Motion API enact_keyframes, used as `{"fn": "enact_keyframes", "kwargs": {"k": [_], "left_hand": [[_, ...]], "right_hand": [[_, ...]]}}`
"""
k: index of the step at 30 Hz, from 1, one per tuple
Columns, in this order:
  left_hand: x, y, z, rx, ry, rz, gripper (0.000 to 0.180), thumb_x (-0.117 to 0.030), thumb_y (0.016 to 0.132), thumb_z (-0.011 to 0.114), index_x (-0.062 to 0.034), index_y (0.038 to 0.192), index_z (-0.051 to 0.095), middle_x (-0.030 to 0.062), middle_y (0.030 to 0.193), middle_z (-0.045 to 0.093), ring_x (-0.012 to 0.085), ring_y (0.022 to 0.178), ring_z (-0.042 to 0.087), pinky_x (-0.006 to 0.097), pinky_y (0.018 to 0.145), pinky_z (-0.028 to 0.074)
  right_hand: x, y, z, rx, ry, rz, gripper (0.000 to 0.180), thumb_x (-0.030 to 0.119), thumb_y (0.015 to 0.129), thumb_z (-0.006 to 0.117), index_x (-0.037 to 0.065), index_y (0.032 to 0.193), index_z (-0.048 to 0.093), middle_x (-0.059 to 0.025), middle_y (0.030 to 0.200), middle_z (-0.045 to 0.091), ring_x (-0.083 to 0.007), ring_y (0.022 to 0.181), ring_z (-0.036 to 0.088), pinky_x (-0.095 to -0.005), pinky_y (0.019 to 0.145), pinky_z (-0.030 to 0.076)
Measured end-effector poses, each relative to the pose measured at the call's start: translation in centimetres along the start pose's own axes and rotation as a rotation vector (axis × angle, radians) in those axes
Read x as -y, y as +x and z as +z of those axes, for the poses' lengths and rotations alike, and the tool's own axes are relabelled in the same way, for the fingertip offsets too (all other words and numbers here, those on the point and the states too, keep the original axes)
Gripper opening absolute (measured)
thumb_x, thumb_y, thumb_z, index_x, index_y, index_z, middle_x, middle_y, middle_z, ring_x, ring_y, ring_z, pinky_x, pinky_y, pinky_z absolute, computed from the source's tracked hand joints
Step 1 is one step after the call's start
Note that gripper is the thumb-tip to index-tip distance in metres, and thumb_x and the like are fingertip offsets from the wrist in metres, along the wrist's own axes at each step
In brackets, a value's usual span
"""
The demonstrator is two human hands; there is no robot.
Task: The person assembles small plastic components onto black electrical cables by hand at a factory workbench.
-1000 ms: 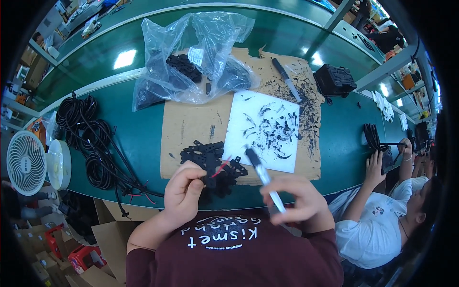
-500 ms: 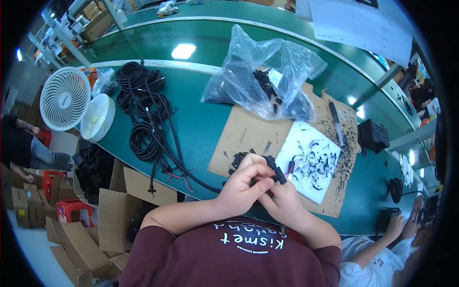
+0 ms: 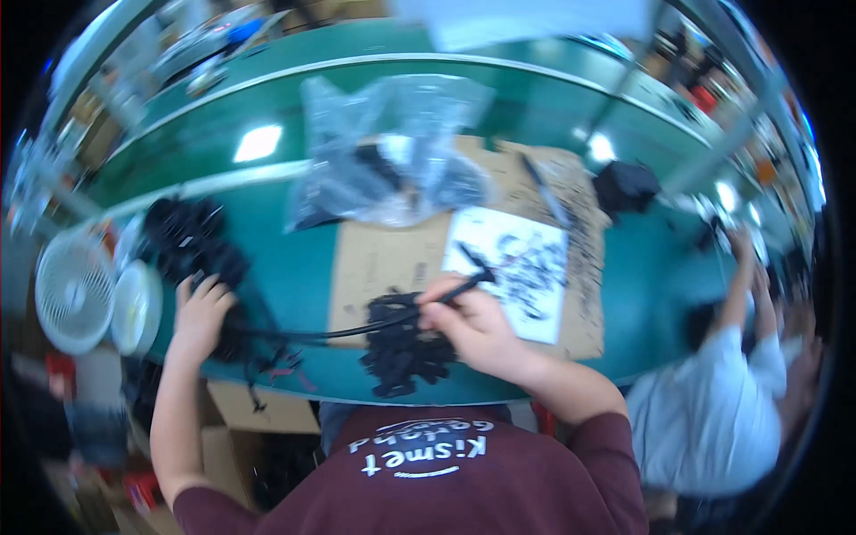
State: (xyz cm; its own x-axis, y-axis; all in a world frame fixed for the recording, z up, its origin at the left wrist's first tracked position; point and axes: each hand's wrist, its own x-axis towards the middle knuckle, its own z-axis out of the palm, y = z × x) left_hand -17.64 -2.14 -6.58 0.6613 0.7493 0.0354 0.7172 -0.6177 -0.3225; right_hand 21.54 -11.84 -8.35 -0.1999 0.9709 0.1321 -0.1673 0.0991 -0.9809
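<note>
At the left end of the table (image 3: pixel 285 214) stands 1 white fan (image 3: pixel 76 292). Black coils (image 3: pixel 183 241) lie just beside it, too blurred to count. The left hand (image 3: pixel 203 308) is on their near side, fingers bent and partly spread; whether it grips any, I cannot tell.

From the coils, 1 black cable (image 3: pixel 321 337) runs right, parallel to the table's near edge, across a strip of green tabletop and over 1 pile of black parts (image 3: pixel 406 352). The pile overlaps the cardboard's near edge and reaches almost to the table's; its overlapping pieces cannot be counted. The right hand (image 3: pixel 473 325) is closed round the cable close to its end, which points over the white pad (image 3: pixel 464 227).

1 clear bag (image 3: pixel 392 169) covers the far-left corner of the cardboard (image 3: pixel 357 276); 1 pen (image 3: pixel 544 192) lies toward the far-right corner, and 1 black box (image 3: pixel 624 187) sits just beyond that. Green tabletop continues right of the cardboard.

Half a second ago both hands were together at a black part; now they are well apart.
</note>
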Motion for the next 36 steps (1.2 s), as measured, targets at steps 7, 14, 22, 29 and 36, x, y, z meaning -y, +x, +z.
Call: {"fn": "enact_keyframes", "kwargs": {"k": [7, 14, 22, 29, 36], "left_hand": [[-4.7, 3.0, -9.6, -0.264, -0.224, -0.305, 0.036, 0.000, 0.066, 0.068, 0.0004, 0.098, 0.053, 0.0150, 0.093, 0.058, 0.0302, 0.088, 0.057, 0.039, 0.090, 0.042], [-22.7, 14.7, -9.7, 0.087, -1.468, -0.067, 0.040, -0.017, 0.076, 0.073, 0.0035, 0.104, 0.053, 0.0156, 0.092, 0.063, 0.0202, 0.086, 0.063, 0.032, 0.073, 0.051], [-45.5, 21.5, -6.3, 0.290, -1.663, 0.171, 0.044, -0.025, 0.079, 0.067, 0.0044, 0.107, 0.051, 0.0212, 0.094, 0.062, 0.0315, 0.087, 0.063, 0.039, 0.075, 0.049], [-40.7, 16.8, -9.1, 0.273, -1.640, 0.554, 0.043, -0.016, 0.084, 0.062, 0.0026, 0.119, 0.047, 0.0212, 0.109, 0.056, 0.0287, 0.101, 0.059, 0.034, 0.079, 0.051], [-26.1, 10.7, -7.5, 0.014, -1.486, 0.178, 0.013, -0.002, 0.081, 0.063, 0.0009, 0.094, 0.060, 0.0090, 0.081, 0.059, 0.0155, 0.070, 0.059, 0.024, 0.063, 0.046]], "right_hand": [[7.6, -2.6, -8.3, -0.310, -0.105, -0.251, 0.014, 0.012, 0.094, 0.049, 0.004, 0.106, 0.051, -0.0033, 0.085, 0.056, -0.0092, 0.079, 0.056, -0.0234, 0.067, 0.043], [18.4, -5.4, -22.3, -0.961, -0.384, -0.601, 0.025, 0.015, 0.092, 0.055, -0.001, 0.111, 0.057, -0.0013, 0.072, 0.058, -0.0055, 0.062, 0.052, -0.0177, 0.057, 0.040], [22.3, -2.1, -31.1, -1.203, -0.867, -0.521, 0.025, 0.017, 0.088, 0.059, -0.002, 0.104, 0.062, -0.0044, 0.078, 0.063, -0.0113, 0.067, 0.057, -0.0239, 0.060, 0.044], [13.9, 3.5, -35.5, -1.151, -1.453, -0.415, 0.022, 0.017, 0.085, 0.052, 0.004, 0.099, 0.064, -0.0184, 0.098, 0.059, -0.0366, 0.093, 0.056, -0.0442, 0.083, 0.045], [5.5, 4.5, -38.9, -1.242, -1.378, -0.090, 0.021, 0.016, 0.083, 0.056, 0.006, 0.099, 0.065, -0.0175, 0.097, 0.058, -0.0350, 0.093, 0.056, -0.0448, 0.079, 0.047]]}}
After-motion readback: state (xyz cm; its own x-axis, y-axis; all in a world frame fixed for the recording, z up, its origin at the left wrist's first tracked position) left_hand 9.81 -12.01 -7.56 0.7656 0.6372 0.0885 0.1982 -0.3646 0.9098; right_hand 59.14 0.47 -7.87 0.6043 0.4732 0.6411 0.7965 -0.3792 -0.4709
